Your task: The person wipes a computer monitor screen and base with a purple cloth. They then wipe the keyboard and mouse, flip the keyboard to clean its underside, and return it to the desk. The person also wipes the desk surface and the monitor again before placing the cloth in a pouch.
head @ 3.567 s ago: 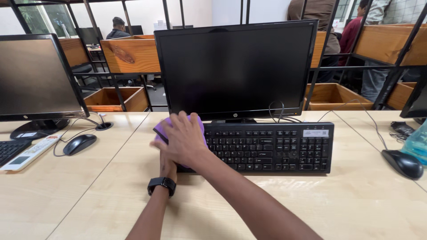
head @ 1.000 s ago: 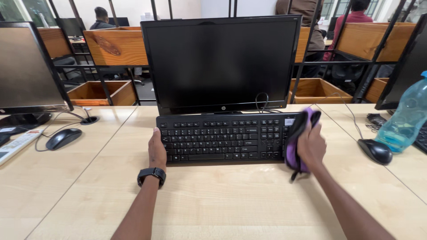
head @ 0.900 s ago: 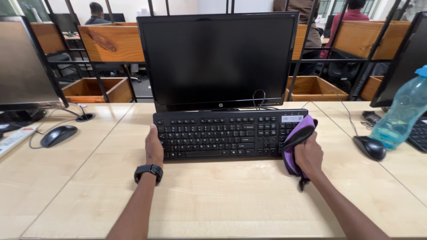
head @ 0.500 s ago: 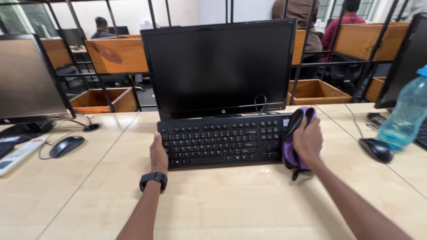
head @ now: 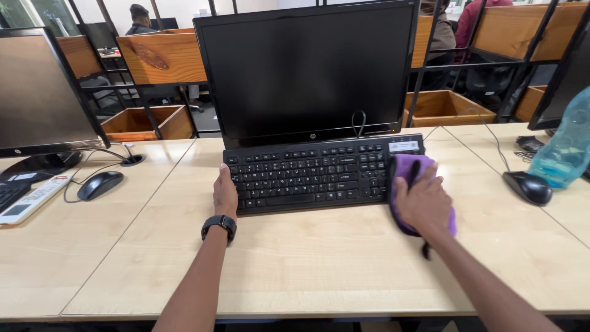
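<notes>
Rows of pale wooden desks fill an office, with wooden partition boxes and dark metal frames across the top of the frame and seated people far behind them. At the centre, a light wood worktop (head: pixel 344 258) carries a black keyboard (head: pixel 319 175), and a large dark monitor (head: pixel 307 71) stands just behind it.

The person's left hand (head: pixel 225 195), at centre left, grips the keyboard's left end, thumb over the top edge and fingers closed around the side. A black smartwatch (head: pixel 219 225) sits on that wrist.

The right hand (head: pixel 423 203), at centre right, is pressed flat on a purple cloth (head: pixel 409 175), fingers spread and lying over it. The cloth is bunched under the palm and drapes over the keyboard's right end onto the worktop beside it; its top edge peeks out above the fingertips, and more purple shows beneath the wrist.

At the right edge, well apart from the right hand, lies a black mouse (head: pixel 527 187), and beyond it a clear blue bottle (head: pixel 565 150). At the left of the frame stand a second monitor (head: pixel 43 92), another black mouse (head: pixel 100 184) and a white device (head: pixel 34 197), partly cut off.
</notes>
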